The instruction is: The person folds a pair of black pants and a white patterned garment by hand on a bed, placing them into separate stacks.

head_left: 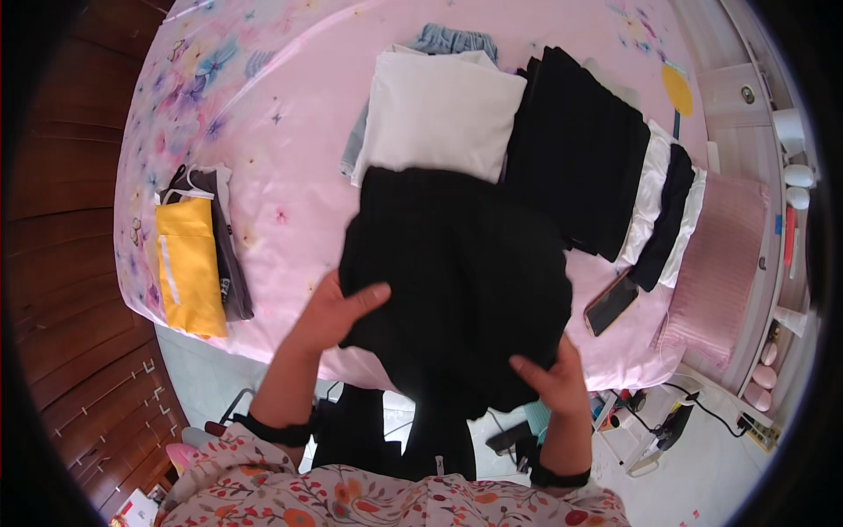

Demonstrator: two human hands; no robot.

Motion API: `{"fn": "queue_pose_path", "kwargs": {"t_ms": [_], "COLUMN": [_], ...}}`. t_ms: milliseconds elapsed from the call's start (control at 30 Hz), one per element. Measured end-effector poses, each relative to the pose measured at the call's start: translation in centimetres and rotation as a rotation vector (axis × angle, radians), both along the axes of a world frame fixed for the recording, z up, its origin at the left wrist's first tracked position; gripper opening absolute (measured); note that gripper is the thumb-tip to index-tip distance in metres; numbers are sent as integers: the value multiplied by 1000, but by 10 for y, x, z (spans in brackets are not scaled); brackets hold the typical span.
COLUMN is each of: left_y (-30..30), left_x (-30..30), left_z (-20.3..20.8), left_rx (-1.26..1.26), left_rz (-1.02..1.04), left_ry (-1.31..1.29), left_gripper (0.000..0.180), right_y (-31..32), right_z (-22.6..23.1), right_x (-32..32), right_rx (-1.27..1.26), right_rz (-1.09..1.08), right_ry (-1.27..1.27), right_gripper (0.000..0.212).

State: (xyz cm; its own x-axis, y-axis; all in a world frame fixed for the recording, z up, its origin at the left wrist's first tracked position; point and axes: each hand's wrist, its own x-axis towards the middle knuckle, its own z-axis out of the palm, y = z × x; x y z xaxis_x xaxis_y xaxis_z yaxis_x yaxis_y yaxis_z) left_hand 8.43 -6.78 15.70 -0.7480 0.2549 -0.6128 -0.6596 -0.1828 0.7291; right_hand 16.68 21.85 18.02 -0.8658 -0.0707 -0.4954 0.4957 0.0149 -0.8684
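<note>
A piece of black clothing [452, 290] is stretched between my two hands over the near edge of the bed; its exact kind does not show. My left hand [338, 312] grips its left side, thumb on top and fingers underneath. On the opposite side my right hand [555, 376] pinches the lower right edge the same way. Just beyond it lies a folded white garment [443, 110] on top of light blue denim [457, 40]. To the right of that is a stack of folded black clothes [575, 149], partly overlapped by the cloth I hold.
Pink floral bedding [290, 132] covers the bed. A folded yellow garment [189, 268] rests on dark grey clothing [230, 263] at the left. Rolled white and black pieces [663, 220], a phone [612, 303] and a pink pillow [720, 263] lie at the right. Wooden cabinet doors [70, 220] stand far left.
</note>
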Motion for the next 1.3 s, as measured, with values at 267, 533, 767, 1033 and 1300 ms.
{"fn": "queue_pose_path", "kwargs": {"t_ms": [267, 533, 767, 1033, 1300], "left_y": [-9, -41, -66, -63, -34], "left_x": [-151, -193, -173, -160, -148], "left_z": [32, -156, -133, -185, -163], "left_rx": [10, -685, -651, -837, -382], "left_rz": [171, -86, -226, 94, 218], "left_ry": [280, 203, -147, 237, 128], "left_gripper": [48, 54, 41, 44, 48], "right_y": [-30, -58, -64, -69, -66], "right_z": [-4, -178, -177, -183, -180], "right_x": [-161, -198, -196, -173, -218], "right_rx": [-165, 425, 324, 615, 576], "right_rz": [-298, -431, -512, -437, -486], "right_ry": [418, 29, 27, 288, -177], "right_gripper": [53, 46, 51, 49, 71]}}
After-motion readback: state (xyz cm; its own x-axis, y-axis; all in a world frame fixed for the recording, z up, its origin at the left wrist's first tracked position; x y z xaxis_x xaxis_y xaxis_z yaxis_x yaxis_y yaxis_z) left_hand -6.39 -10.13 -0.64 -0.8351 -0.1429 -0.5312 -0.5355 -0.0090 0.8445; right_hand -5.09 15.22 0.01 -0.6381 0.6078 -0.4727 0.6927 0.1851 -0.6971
